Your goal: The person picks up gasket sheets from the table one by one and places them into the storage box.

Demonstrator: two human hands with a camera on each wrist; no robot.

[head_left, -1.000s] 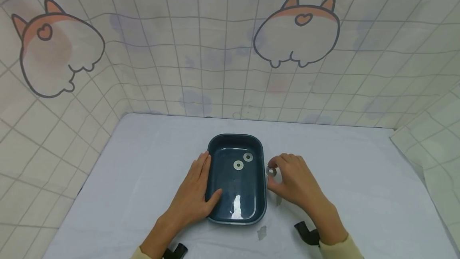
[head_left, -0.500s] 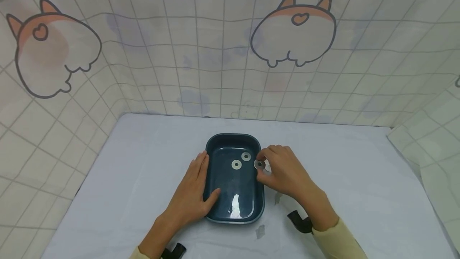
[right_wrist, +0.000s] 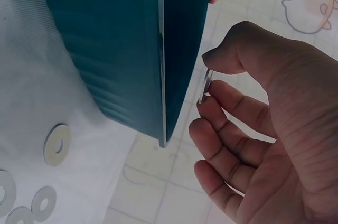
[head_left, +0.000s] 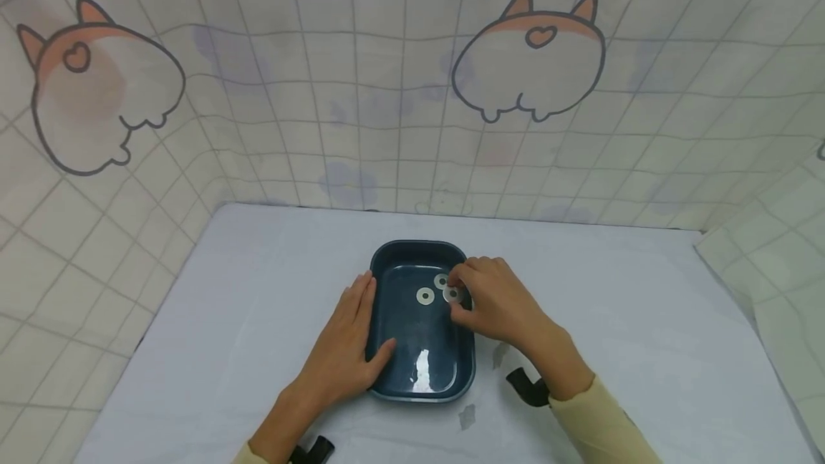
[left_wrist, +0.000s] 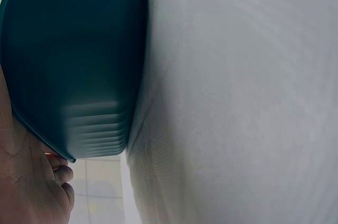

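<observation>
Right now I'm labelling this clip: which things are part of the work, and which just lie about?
In use:
- held washer, pinched by right hand
- blue tray, left hand resting on its rim
- two washers in the tray

Lying about:
- loose washers on the table
- white table cover

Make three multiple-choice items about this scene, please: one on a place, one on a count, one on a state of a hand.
1. Where is the right hand?
A. above the tray
B. flat on the cloth right of it
C. at the back wall

2. How many washers lie flat in the tray, apart from the held washer?
A. none
B. two
C. five

3. What does the left hand do?
A. pinches a washer
B. rests on the tray's left rim
C. hangs in the air

Answers: 1 A, its fingers are over the tray's right side. 2 B, two washers lie on the tray floor. 3 B, the thumb reaches over the rim.
</observation>
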